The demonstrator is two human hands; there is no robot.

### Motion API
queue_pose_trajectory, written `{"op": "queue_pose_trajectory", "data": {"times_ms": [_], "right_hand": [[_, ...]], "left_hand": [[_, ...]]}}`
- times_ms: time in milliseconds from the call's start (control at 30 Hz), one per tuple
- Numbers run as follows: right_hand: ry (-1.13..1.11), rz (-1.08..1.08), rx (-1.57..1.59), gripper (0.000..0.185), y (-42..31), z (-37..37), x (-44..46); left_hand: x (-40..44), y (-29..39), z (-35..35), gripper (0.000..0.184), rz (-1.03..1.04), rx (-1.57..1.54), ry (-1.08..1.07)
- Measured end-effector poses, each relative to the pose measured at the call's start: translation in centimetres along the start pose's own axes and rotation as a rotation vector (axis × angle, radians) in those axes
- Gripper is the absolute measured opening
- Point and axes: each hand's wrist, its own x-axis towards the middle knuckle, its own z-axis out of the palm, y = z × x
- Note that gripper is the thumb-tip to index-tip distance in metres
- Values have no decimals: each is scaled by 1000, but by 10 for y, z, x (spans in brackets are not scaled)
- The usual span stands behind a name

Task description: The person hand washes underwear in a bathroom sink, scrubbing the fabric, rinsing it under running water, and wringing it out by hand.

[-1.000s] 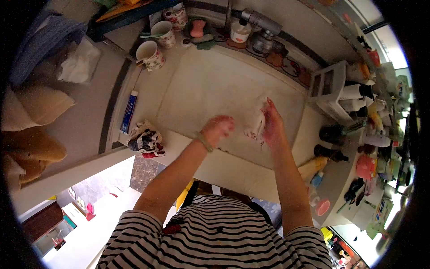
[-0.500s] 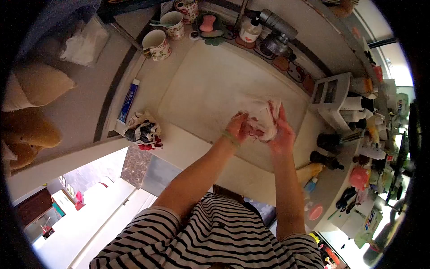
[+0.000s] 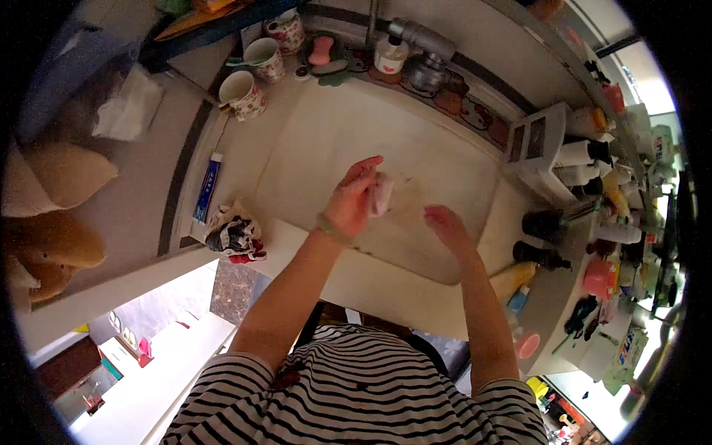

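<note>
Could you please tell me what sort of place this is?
It looks like a washroom, judging by the wide sink, the metal faucet and the pink soap.

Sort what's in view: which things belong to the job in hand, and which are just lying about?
In the job, apparently:
pale wad, likely cloth, in the left hand
right hand, apart from it
white basin

Likely lying about:
blue tube
floral cups
white bottle
crumpled cloth bundle

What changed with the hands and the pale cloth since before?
The pale cloth went from the right hand to the left hand, shifting leftward. The right hand let go and is apart from it. The blue tube stayed put.
</note>
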Motion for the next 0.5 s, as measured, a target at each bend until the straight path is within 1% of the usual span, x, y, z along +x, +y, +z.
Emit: {"op": "queue_pose_trajectory", "data": {"times_ms": [33, 100, 167, 200, 267, 300, 367, 400, 433, 467, 500], "right_hand": [[-38, -192, -69, 38, -13, 11, 4], [-102, -471, -2, 37, -54, 39, 15], [-165, -514, 23, 38, -105, 73, 1], [-155, -519, 42, 38, -110, 89, 8], [-247, -595, -305, 39, -112, 112, 23], [-232, -606, -289, 39, -104, 117, 31], [207, -557, -562, 35, -89, 126, 47], [213, -556, -552, 35, -89, 119, 45], [176, -575, -668, 32, -90, 101, 40], [136, -592, -789, 29, -89, 84, 36], [180, -499, -588, 25, -80, 71, 41]], "left_hand": [[-5, 7, 6, 34, -66, 103, -27], [-10, 21, 20, 35, -99, 175, -53], [-16, 36, 33, 36, -132, 255, -77], [-19, 43, 40, 38, -106, 284, -109], [-25, 56, 48, 39, -94, 332, -152], [-28, 62, 51, 41, -87, 329, -154], [-36, 78, 55, 43, -84, 337, -161], [-40, 89, 56, 44, -7, 389, -118], [-43, 99, 55, 45, 74, 437, -78], [-45, 107, 52, 45, 74, 441, -83], [-47, 115, 49, 46, 83, 447, -66]]}}
